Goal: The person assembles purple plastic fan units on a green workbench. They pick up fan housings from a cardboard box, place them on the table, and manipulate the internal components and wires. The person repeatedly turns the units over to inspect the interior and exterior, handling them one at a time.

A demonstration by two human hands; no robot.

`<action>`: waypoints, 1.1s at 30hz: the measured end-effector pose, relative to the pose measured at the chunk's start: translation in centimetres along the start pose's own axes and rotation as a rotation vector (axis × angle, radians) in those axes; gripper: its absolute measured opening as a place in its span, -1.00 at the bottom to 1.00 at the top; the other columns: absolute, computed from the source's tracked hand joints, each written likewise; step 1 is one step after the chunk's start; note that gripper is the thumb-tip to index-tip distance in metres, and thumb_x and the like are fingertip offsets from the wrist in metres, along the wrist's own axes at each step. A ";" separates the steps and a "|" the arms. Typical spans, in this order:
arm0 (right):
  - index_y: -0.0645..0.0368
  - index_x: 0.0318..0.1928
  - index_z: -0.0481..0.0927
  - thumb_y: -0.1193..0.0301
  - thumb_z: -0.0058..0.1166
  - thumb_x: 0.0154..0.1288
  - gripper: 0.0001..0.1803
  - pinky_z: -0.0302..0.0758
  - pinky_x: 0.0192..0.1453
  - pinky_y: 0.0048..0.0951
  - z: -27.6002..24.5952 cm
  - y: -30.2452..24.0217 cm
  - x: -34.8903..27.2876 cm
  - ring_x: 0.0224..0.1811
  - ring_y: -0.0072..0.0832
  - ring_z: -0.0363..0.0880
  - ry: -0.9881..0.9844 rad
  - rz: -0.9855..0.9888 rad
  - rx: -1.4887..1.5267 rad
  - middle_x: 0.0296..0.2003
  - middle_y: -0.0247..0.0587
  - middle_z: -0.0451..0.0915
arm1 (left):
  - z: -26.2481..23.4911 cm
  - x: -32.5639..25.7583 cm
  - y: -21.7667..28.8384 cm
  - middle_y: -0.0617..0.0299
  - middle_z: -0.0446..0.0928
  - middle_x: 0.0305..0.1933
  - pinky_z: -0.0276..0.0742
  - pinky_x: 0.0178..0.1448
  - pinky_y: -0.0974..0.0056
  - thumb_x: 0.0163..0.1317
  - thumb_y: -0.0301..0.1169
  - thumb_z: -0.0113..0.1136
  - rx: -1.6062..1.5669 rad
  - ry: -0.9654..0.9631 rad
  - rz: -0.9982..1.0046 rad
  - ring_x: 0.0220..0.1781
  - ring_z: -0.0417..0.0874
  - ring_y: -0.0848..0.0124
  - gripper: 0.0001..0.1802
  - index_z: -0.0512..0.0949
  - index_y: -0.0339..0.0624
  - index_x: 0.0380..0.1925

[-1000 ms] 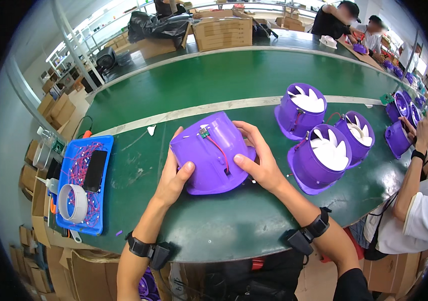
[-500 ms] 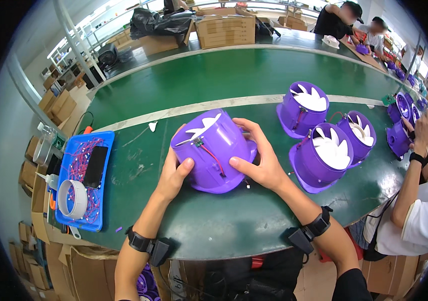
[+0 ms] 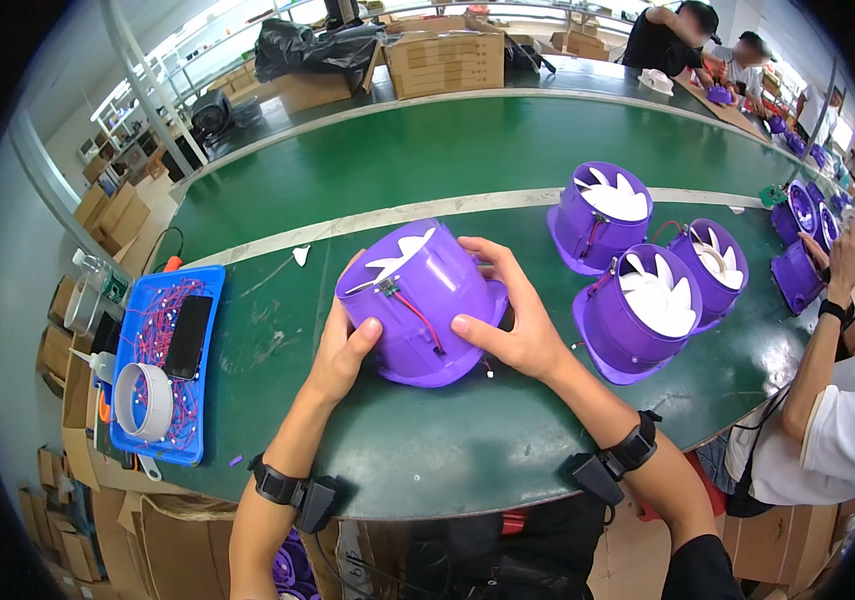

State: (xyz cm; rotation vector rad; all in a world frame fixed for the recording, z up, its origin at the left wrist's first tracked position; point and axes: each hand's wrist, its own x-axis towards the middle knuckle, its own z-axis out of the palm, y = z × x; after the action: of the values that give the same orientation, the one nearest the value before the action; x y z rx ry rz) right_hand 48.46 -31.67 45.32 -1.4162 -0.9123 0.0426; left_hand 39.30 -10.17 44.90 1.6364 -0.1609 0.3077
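Note:
Both my hands hold a purple fan housing [image 3: 417,300] tilted on the green table [image 3: 397,160], its open end with white blades facing up and away. A red wire and a small part run along its side. My left hand [image 3: 342,345] grips its left side, thumb on the shell. My right hand [image 3: 507,320] wraps the right side, fingers over the top edge and thumb near the wire.
Three more purple fans [image 3: 647,265] with white blades stand to the right. A blue tray [image 3: 162,360] at the left holds red wires, a black phone [image 3: 189,335] and a tape roll [image 3: 143,402]. A person [image 3: 837,400] works at the right edge; cardboard boxes [image 3: 445,62] sit beyond.
I have turned and tipped the purple housing between my hands, so its open end with the white blades now shows at the top. My hands shifted with it.

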 end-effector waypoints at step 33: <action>0.22 0.11 0.48 0.29 0.10 0.25 -0.55 0.44 0.03 -0.38 -0.2 -1.2 0.3 0.01 -0.34 0.50 0.193 -0.155 -0.145 0.00 -0.09 0.50 | 1.5 -0.7 -0.7 0.11 0.35 0.24 0.28 0.33 0.19 0.20 0.21 0.07 -0.269 0.268 -0.088 0.27 0.40 0.30 -0.12 0.18 -0.21 0.31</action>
State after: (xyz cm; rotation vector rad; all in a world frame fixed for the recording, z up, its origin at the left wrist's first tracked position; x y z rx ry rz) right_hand 48.20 -31.94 46.57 -1.4502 -0.8757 -0.2771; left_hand 39.03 -11.65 43.94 1.3182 0.0711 0.4154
